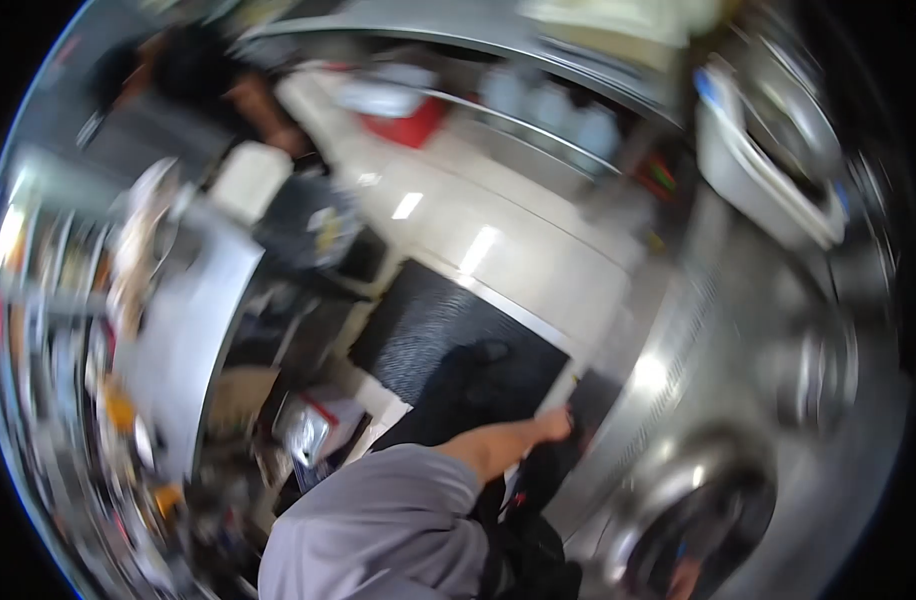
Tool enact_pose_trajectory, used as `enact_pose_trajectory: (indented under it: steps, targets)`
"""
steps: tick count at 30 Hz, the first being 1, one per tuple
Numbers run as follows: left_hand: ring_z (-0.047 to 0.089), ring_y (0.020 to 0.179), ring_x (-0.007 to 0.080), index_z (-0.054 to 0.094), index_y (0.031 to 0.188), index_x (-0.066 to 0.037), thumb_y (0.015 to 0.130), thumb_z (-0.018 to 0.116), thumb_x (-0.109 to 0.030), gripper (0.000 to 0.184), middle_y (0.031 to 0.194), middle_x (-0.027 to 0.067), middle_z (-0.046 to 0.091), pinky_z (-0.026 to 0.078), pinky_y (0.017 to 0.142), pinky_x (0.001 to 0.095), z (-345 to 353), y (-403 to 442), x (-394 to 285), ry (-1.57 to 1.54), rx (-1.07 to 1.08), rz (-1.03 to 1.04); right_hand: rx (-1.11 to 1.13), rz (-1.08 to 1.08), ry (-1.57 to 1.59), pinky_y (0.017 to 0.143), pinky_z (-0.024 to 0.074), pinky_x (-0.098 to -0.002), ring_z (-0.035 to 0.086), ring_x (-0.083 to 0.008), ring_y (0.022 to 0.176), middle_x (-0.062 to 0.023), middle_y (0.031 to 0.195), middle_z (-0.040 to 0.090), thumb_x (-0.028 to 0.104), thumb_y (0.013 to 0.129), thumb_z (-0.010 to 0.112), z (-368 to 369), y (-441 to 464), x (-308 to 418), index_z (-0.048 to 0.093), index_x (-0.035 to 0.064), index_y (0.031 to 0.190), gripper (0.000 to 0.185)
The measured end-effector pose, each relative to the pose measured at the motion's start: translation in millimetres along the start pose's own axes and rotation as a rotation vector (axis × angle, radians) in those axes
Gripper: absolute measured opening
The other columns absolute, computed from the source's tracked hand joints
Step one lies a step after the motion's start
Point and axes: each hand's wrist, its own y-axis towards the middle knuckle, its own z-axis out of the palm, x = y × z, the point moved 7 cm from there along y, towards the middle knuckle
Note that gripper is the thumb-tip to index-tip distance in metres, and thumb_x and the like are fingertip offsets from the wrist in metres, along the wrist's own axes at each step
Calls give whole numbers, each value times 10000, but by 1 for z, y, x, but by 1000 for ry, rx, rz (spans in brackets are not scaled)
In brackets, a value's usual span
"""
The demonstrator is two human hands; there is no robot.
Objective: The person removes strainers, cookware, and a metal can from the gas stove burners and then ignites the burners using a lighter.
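My left hand (553,422) reaches out from a grey sleeve (378,520), beside the edge of the steel counter. Motion blur smears its fingers, so I cannot make out whether it holds anything. A dark shape lies just beyond and below it. At the lower right, a large round metal basin (628,540) with a dark inside sits on the counter. A small skin-coloured patch near the bottom of that basin may be my right hand (683,578). Its fingers are too blurred to read, and the rest of that arm is hidden.
The steel counter (828,480) carries a white tub (753,185) and metal bowls. A black mat (418,320) lies on the tiled floor (558,260). Across the aisle stand a steel worktop (178,330) and shelves. Another person (198,75) works at the upper left.
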Motion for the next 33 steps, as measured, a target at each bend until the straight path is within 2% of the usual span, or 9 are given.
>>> enact_pose_trajectory:
  steps: [1,5,6,8,11,16,21,24,33]
  targets:
    - [670,810,359,649,949,-38,808,550,-131,196,812,199,665,537,775,478,22,13,11,251,-27,230,3,-52,-14,889,500,-467,633,-411,1051,-285,1079,656,353,939,484,-2,-6,-6,679,-21,1087,447]
    - [653,875,285,553,1240,23,891,547,-88,366,997,186,669,527,772,408,-38,-11,-33,-388,60,-188,-8,51,-96,890,500,-468,631,-414,1053,-289,1078,654,364,942,481,-17,-71,-24,684,-22,1078,456]
    - [643,852,234,460,1349,1,957,504,-98,408,1003,141,660,525,715,347,-5,9,8,-360,29,-146,42,242,-247,917,485,-489,615,-434,1057,-284,1091,649,393,911,508,7,-60,-92,691,5,1079,461]
    - [635,888,208,406,1427,-12,970,518,-98,478,1161,168,624,518,800,333,1,0,3,-735,113,-309,178,359,-270,981,464,-480,578,-426,1141,-262,1162,636,377,895,512,-15,-74,-64,661,-8,1132,477]
    - [628,886,171,324,1468,-34,1008,498,-103,497,1143,117,624,514,742,295,-9,-6,-4,-739,134,-360,180,395,-219,1011,458,-465,567,-418,1171,-245,1228,615,383,897,523,-20,-82,-55,678,6,1117,463]
    - [640,913,186,341,1429,-51,1002,497,-75,455,1162,109,614,528,712,296,-5,-3,-2,-858,134,-379,229,509,-164,1030,448,-455,561,-400,1196,-219,1267,606,362,908,526,-6,-84,-79,650,97,1231,436]
    - [629,1036,214,363,1405,-28,980,497,-7,447,1240,126,589,538,826,319,-3,6,4,-882,133,-279,192,578,-123,1023,455,-449,569,-383,1194,-196,1259,621,372,906,549,-23,-104,-77,651,154,1245,416]
    - [615,1069,219,374,1398,-13,976,486,15,437,1269,133,573,527,856,316,-2,6,5,-883,128,-265,102,546,-87,974,475,-455,604,-406,1115,-228,1147,660,375,890,592,-36,-113,-70,674,83,1165,410]
    - [569,1166,227,318,1441,-9,968,475,35,501,1327,151,527,494,939,314,-5,3,2,-895,98,-286,137,474,-88,960,484,-452,618,-414,1087,-250,1134,659,370,878,608,-33,-119,-65,668,16,1143,446]
